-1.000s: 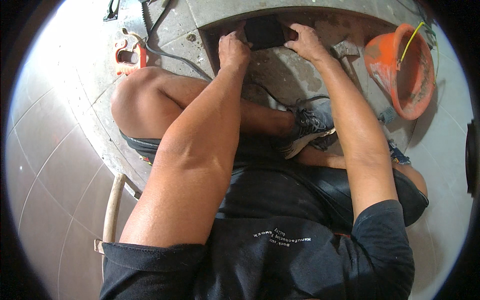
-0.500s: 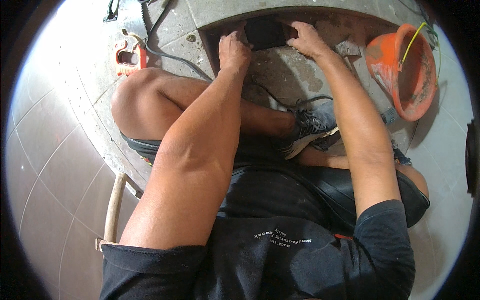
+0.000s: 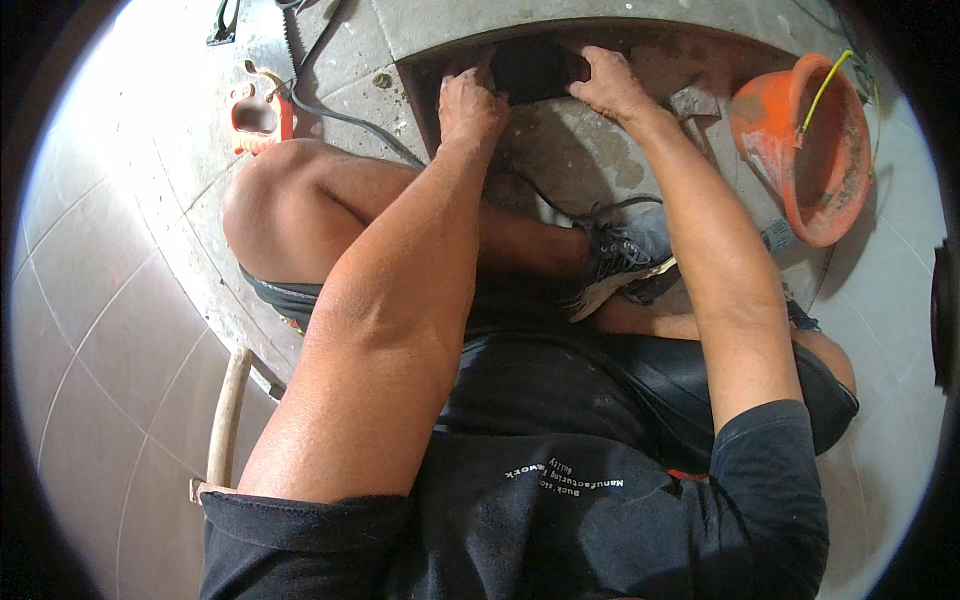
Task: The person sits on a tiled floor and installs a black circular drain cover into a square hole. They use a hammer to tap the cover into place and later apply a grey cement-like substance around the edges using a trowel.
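A black rectangular piece (image 3: pixel 538 72) lies at the far edge of the work area, in a shallow recess (image 3: pixel 640 60) with a brown rim. My left hand (image 3: pixel 472 104) is closed at its left side, with the fingertips partly hidden in shadow. At the right side my right hand (image 3: pixel 610 84) grips it, thumb toward me and fingers over the far part. The piece is too dark to make out its surface or thickness. Both arms reach forward over my crossed legs and a grey shoe (image 3: pixel 630 245).
An orange bucket (image 3: pixel 815 150), tilted and smeared with mortar, stands right beside a trowel (image 3: pixel 697 98). Left lie a handsaw with an orange handle (image 3: pixel 262 118) and a dark cable (image 3: pixel 345 115). A wooden-handled tool (image 3: pixel 230 415) is near my left elbow.
The black piece has shifted and tilted slightly between my hands. My right hand has moved a little nearer and to the left; my left hand has shifted slightly right.
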The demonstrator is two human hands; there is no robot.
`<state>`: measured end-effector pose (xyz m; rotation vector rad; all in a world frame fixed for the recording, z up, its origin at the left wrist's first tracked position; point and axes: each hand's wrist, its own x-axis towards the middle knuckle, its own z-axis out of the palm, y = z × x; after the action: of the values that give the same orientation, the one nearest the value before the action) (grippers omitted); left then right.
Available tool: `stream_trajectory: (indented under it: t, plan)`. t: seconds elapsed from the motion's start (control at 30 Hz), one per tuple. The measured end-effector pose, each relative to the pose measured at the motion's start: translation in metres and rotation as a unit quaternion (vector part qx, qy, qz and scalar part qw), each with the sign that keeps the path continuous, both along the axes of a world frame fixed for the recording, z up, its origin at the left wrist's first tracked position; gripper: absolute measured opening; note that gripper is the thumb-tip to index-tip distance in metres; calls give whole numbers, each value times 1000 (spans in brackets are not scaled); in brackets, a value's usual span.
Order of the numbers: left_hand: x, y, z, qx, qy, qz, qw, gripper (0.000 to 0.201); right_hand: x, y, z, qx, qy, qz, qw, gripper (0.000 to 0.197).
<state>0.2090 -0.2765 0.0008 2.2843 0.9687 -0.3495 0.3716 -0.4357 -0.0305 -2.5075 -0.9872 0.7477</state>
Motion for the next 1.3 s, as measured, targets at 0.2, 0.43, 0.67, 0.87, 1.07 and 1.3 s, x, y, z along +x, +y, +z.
stream_trajectory:
  t: [0.2,0.43,0.67,0.87,1.07,1.3]
  plan:
    - [-3,0,-2,-1,-19,9,1000,73,1,-3,-2,-5,-5,-5,1000,56]
    - [0,-3,8,-22,-4,22,1000,74,-1,-6,2,19,5,13,1000,52]
    - [-3,-1,-7,0,-20,-2,1000,72,-4,-7,14,-24,-7,51,998,59]
    - [-2,-3,0,-7,-16,7,1000,72,-9,-8,22,-11,16,60,998,53]
    - [-3,-1,-1,-5,-20,-14,1000,70,-16,-4,30,-76,-8,100,992,47]
    - [-4,-3,-3,4,-26,-5,1000,67,-15,-3,28,-87,-19,111,990,42]
